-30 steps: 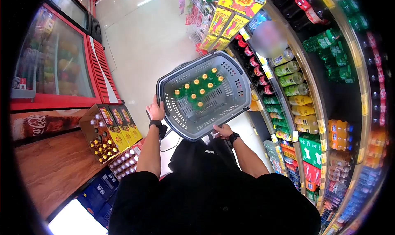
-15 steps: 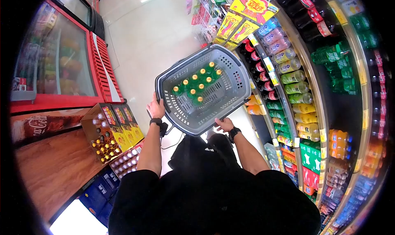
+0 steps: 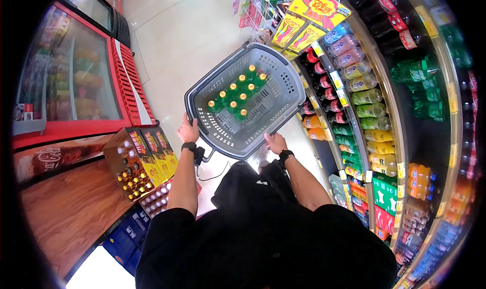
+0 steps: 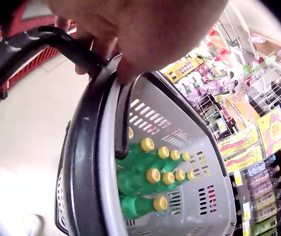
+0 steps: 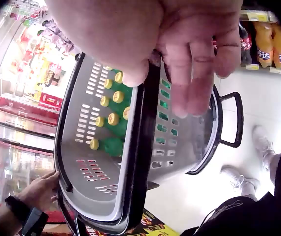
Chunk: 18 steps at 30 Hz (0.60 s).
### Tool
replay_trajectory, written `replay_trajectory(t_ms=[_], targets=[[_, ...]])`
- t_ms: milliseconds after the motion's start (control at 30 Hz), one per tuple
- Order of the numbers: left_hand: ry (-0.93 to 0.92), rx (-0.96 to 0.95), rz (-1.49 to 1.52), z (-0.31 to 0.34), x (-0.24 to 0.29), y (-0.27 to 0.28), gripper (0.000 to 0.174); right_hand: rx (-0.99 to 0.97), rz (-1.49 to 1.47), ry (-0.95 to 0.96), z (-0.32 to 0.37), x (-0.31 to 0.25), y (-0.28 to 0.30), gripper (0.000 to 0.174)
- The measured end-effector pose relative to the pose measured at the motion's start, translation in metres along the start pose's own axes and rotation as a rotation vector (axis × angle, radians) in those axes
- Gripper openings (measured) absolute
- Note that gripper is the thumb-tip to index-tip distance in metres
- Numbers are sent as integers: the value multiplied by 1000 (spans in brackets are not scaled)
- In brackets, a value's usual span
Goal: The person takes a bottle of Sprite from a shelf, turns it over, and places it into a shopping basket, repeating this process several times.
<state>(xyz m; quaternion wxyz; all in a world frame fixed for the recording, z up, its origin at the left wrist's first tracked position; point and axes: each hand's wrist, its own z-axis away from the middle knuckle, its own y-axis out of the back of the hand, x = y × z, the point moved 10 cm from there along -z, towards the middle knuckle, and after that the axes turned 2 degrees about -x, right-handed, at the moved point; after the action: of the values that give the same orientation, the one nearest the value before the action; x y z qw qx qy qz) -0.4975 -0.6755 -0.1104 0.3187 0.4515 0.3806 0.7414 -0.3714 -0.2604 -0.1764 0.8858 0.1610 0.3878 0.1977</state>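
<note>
A grey plastic shopping basket with a dark rim and slotted walls hangs in front of the body, tilted. Inside stand several green bottles with yellow caps, grouped toward its far side. My left hand grips the rim at the basket's left end, thumb on the inner side and fingers outside, beside the black handle. On the near long side, my right hand holds the rim between a thumb hooked inside and fingers laid down the outer wall.
Drink shelves full of bottles run along the right. A yellow candy display stands just past the basket's far corner. At left are a red-framed glass fridge and an opened carton of bottles. Pale tiled floor stretches ahead.
The basket, held by both hands, has shifted slightly left and farther from the body in the head view. Shelves and candy display have slid rightward in view. Both hands keep their hold.
</note>
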Motion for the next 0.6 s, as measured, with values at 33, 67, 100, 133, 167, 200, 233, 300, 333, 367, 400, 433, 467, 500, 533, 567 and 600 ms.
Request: replay_trajectory(t_ms=[33,67,100,133,167,200,233,300,333,367,400,433,467,500,533,567,600], targets=[[2,4,-4,-3,-3,1,64,24,-5,13,-7,4,-1,49],[4,4,-9,-5,-6,1,64,32,14,34,-15,6,-4,47],[6,5,-12,-6,-7,3,63,31,-10,44,-16,1,-3,48],[11,6,-1,-6,-8,5,62,31,-34,55,-16,-5,-1,48],[18,-6,1,-6,-8,5,61,29,-60,63,-16,-10,0,49],[25,-16,6,-4,-6,8,61,33,-28,48,-10,-25,5,49],[31,-27,12,-4,-8,7,60,59,-40,65,-9,-32,8,49],[46,-15,-47,-4,-13,7,59,109,-62,103,-6,-47,12,49],[56,-17,-67,-4,-15,7,59,94,-126,61,-7,-47,12,48],[67,-19,-86,-3,-17,6,59,105,-123,61,-7,-52,14,46],[69,-15,-86,-2,-19,5,58,113,-120,58,-9,-50,15,45],[70,-8,-83,0,-22,5,57,122,-116,58,-10,-53,17,44],[71,0,-79,2,-25,5,56,116,-158,71,-18,-47,14,46],[76,-17,-65,4,-27,4,57,125,-135,96,-23,-47,15,47],[80,-33,-52,6,-29,3,59,134,-113,121,-28,-47,16,47],[83,-50,-39,9,-30,1,60,145,-91,145,-32,-46,17,48],[78,-36,-7,13,-29,4,60,145,-63,159,-35,-48,19,49]])
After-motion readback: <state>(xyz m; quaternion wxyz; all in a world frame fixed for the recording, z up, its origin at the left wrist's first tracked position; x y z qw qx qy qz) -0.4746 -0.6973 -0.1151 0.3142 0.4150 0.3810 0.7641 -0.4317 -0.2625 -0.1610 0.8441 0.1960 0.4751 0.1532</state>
